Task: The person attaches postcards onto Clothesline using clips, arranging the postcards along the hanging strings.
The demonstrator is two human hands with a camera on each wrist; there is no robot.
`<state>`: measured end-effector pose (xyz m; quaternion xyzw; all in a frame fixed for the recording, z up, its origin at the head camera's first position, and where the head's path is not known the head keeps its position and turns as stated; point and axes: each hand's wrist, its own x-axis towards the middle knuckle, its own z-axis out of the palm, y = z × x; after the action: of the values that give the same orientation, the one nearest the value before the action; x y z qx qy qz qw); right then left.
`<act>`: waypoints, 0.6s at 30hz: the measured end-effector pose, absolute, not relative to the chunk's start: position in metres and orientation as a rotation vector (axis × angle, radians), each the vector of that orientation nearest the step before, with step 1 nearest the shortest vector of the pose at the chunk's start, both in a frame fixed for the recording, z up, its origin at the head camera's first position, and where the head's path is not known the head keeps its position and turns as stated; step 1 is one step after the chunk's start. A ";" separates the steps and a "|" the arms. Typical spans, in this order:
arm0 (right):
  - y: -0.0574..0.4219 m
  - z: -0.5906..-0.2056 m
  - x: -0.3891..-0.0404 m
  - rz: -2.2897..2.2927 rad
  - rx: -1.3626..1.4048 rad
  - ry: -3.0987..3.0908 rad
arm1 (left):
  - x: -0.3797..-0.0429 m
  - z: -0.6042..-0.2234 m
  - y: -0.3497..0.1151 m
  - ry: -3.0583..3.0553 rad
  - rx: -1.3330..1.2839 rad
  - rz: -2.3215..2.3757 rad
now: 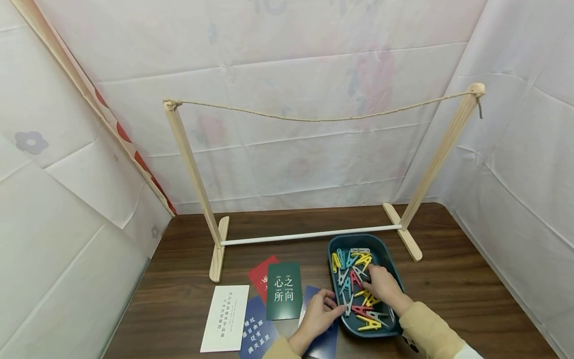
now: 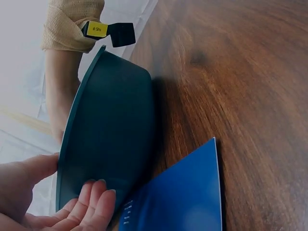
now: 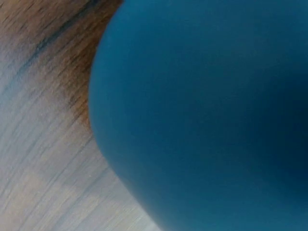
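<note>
A dark teal plastic tray (image 1: 381, 253) holds several clothespins (image 1: 354, 281) in yellow, pink, blue and grey. My left hand (image 1: 319, 313) grips its left side, thumb over the rim and fingers against the outer wall. The left wrist view shows those fingers (image 2: 98, 204) on the tray's outside (image 2: 110, 115). Reaching in from the right, my right hand (image 1: 384, 286) has its fingers down among the clothespins; I cannot tell whether they pinch one. In the right wrist view the tray wall (image 3: 192, 115) fills most of the picture and hides that hand.
Left of the tray lie a white card (image 1: 224, 319), a green card (image 1: 284, 294), a red card (image 1: 260, 274) and blue cards (image 1: 259, 331), one (image 2: 187, 187) partly under my left hand. Behind stands a wooden frame (image 1: 193, 164) with a sagging rope (image 1: 309, 120) and a white bottom rod (image 1: 309, 235).
</note>
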<state>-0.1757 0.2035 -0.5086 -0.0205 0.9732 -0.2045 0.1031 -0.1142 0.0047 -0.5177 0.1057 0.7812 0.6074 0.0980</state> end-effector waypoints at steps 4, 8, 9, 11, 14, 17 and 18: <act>0.202 -0.510 -0.176 -0.592 -0.060 2.889 | -0.114 -0.518 0.007 2.264 0.276 1.845; 0.201 -0.511 -0.177 -0.588 -0.052 2.892 | -0.113 -0.517 0.008 2.228 0.243 1.871; 0.201 -0.511 -0.177 -0.585 -0.050 2.890 | -0.113 -0.517 0.009 2.224 0.237 1.874; 0.200 -0.510 -0.178 -0.582 -0.050 2.888 | -0.113 -0.517 0.009 2.213 0.230 1.885; 0.200 -0.510 -0.178 -0.583 -0.048 2.886 | -0.112 -0.516 0.010 2.197 0.222 1.903; 0.200 -0.511 -0.178 -0.597 -0.042 2.876 | -0.111 -0.516 0.010 2.185 0.216 1.920; 0.200 -0.511 -0.178 -0.600 -0.039 2.872 | -0.110 -0.517 0.010 2.185 0.215 1.922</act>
<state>-0.1783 0.1997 -0.5111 -0.0131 0.9735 -0.2035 0.1035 -0.1105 0.0101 -0.5168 0.0732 0.7440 0.6547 0.1116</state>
